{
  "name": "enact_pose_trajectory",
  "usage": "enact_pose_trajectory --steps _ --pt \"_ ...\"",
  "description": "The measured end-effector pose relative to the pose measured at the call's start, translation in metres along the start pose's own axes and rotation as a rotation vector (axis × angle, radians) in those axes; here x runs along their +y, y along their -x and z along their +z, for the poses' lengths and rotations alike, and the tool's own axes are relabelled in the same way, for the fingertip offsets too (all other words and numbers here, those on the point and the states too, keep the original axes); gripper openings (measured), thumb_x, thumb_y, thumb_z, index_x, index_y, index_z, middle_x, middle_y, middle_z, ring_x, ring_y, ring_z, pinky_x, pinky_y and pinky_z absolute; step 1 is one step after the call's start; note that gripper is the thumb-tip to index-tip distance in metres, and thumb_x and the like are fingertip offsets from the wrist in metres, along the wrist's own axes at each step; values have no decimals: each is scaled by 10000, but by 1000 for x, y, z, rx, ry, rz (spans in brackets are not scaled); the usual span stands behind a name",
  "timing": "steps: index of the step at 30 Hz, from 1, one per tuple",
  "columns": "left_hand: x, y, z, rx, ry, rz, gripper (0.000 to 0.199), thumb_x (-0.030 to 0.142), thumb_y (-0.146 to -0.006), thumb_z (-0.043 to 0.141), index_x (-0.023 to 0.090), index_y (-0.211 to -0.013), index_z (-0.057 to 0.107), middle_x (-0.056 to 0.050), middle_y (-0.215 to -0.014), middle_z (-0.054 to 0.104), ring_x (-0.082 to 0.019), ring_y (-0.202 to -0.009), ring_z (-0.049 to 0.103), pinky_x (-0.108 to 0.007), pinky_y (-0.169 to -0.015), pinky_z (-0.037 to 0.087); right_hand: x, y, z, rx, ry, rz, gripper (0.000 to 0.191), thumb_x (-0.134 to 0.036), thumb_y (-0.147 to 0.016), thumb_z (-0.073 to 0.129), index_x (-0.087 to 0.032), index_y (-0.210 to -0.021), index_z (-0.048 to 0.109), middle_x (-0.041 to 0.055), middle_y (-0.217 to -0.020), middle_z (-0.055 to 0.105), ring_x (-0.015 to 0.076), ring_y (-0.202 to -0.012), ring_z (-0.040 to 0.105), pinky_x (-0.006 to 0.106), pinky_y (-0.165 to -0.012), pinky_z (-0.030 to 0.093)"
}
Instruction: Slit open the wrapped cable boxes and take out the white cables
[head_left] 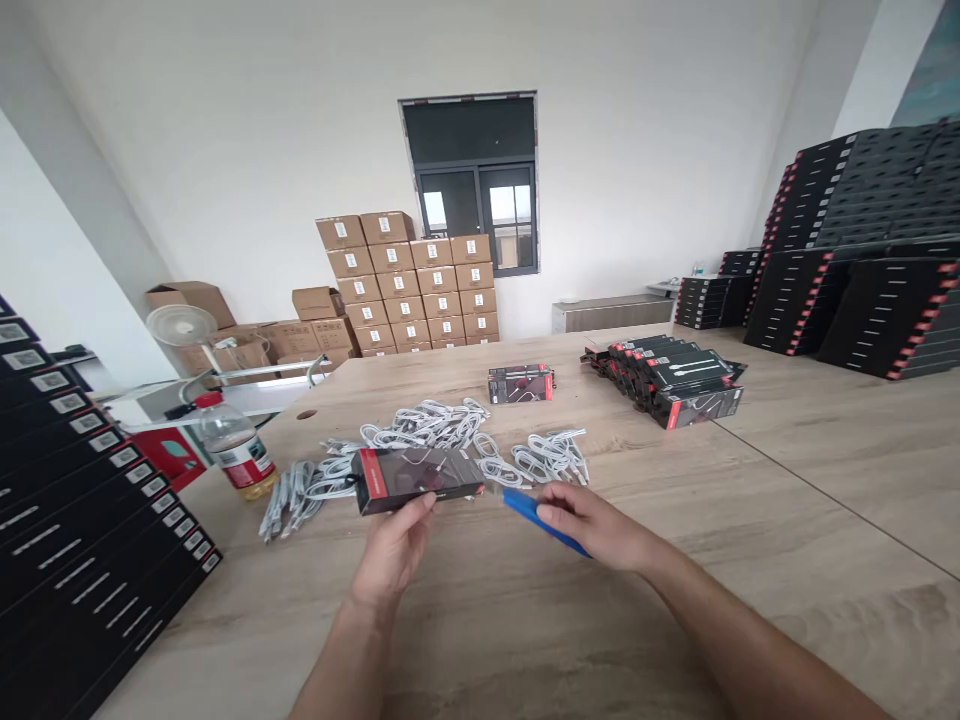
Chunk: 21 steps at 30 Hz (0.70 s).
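Note:
My left hand (395,548) is closed on a black and red box (420,474) with a clear window, held tilted over the table. In my right hand (589,522) is a blue-handled cutter (546,520), its blurred tip close to the right end of the box. I cannot tell whether tip and box touch. Behind the held box lie coiled white cables (427,424), with more bundles (551,458) to the right and left. Two or so similar boxes (520,384) rest beyond the cables.
A bottle (238,450) stands at the left beside tall stacked black boxes (82,520). A heap of packaged boxes (675,376) lies at the right, with high black stacks (885,310) behind. Brown cartons (412,290) are piled by the wall beyond the wooden table (750,560).

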<state>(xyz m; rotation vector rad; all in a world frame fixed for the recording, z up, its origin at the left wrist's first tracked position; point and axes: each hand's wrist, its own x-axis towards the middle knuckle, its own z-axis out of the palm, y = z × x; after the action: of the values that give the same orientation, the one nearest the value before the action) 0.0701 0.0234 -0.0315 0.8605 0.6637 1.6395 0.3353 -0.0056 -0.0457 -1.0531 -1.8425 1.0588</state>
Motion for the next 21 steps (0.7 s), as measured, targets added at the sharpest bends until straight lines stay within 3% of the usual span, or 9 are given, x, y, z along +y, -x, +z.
enact_pose_trajectory --steps 2,6,9,15,18,21 --pt "-3 2 2 -24 -39 1 686 129 -563 905 296 -1195 697 24 -1063 787 -218 -1071 702 -329 -1015 509 1 -5 11 111 -119 15 417 -619 -926 493 -225 -791 509 -54 -669 470 132 -620 433 272 -602 358" --pt "-7 8 6 -156 -170 5 611 205 -635 894 281 -1211 703 -17 -1220 744 -260 -1252 618 -410 -1163 398 1 -8 33 138 -208 50 328 -559 -901 546 -232 -890 520 -70 -638 438 133 -577 419 271 -571 352" --pt "-11 11 6 -225 -260 31 598 224 -692 868 283 -1256 678 -26 -1280 714 -265 -1287 593 -426 -1187 369 -3 -5 45 132 -162 15 246 -469 -917 540 -224 -924 544 -52 -709 462 138 -634 439 278 -615 370" --pt "-15 14 6 -236 -494 79 525 294 -728 849 259 -1223 677 -56 -1238 724 -307 -1316 571 -477 -1194 357 -8 -2 59 135 -66 7 265 -460 -932 521 -211 -1004 575 -15 -828 546 175 -783 497 322 -754 405" --pt "-11 19 13 -239 -593 115 587 273 -687 875 263 -1235 664 -70 -1241 718 -327 -1334 553 -514 -1214 318 -5 -7 66 249 -70 8 269 -462 -945 492 -211 -990 577 15 -880 609 198 -833 552 335 -783 432" --pt "-3 23 22 -225 -549 181 751 147 -563 922 310 -1247 657 -39 -1347 657 -324 -1367 517 -487 -1223 315 -3 -13 72 381 -95 11 282 -464 -943 501 -211 -1008 607 36 -901 657 214 -848 595 329 -762 454"
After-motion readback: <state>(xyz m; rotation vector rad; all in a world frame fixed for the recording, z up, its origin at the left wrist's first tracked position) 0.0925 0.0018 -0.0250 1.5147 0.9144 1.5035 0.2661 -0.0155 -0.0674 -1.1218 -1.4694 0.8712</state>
